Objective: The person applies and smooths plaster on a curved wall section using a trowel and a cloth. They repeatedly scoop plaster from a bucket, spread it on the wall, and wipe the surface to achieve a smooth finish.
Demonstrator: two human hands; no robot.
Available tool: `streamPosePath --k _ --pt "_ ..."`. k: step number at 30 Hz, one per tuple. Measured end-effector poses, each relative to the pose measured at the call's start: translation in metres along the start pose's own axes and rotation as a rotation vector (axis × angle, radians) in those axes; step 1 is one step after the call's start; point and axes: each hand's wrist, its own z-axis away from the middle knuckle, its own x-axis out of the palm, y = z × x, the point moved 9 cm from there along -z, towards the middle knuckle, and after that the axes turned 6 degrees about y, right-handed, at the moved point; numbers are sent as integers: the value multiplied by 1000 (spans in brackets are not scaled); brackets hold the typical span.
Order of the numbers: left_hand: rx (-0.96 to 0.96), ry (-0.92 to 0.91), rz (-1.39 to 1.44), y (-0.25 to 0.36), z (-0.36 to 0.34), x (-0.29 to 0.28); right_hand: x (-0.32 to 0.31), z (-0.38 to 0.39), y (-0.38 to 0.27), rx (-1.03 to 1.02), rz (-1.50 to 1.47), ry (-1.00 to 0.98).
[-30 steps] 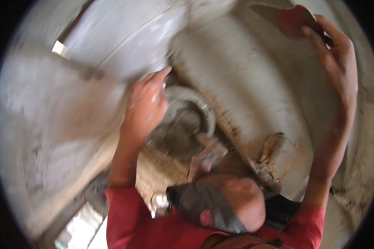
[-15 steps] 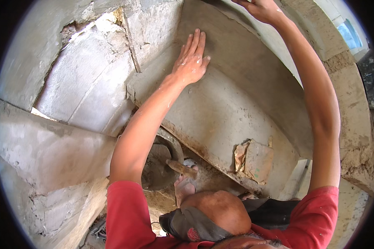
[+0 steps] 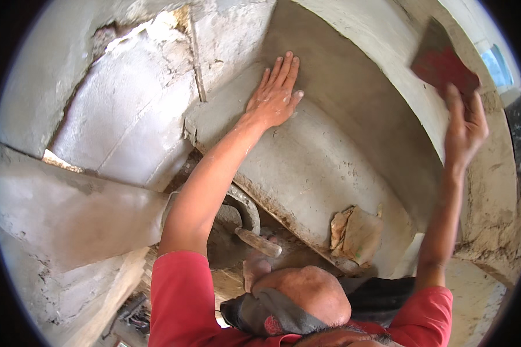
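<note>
My left hand lies flat with fingers stretched on the grey plastered ledge, near the corner where it meets the curved wall. At the upper right, my right hand grips a plastering trowel with a flat dark red and grey blade. The trowel is raised close to the top edge of the curved wall, and I cannot tell whether it touches. Below my left forearm stands a round tub with grey mortar in it. A tool's wooden handle sticks out over its rim.
A crumpled brown paper piece lies on the ledge's right part. To the left is a pale wall panel with a broken, jagged edge. My bent knee and foot are below the ledge. Another grey slab juts in at left.
My right hand has swung right and down from the top edge, bringing the trowel into view. My left hand stays flat on the ledge. The view has shifted slightly.
</note>
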Motion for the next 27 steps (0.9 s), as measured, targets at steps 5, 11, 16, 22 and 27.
streamPosePath --k 5,11,16,22,27 --pt "94 219 64 -8 -12 -14 165 52 -54 -20 71 97" --pt "25 129 263 -32 -24 3 246 51 -20 62 -92 308" --pt "48 229 142 -21 -15 -12 199 80 14 59 88 378" --pt "-34 147 151 -18 -17 -11 102 144 24 309 90 444" --pt "-38 159 127 -17 -16 -12 132 114 -7 60 171 291"
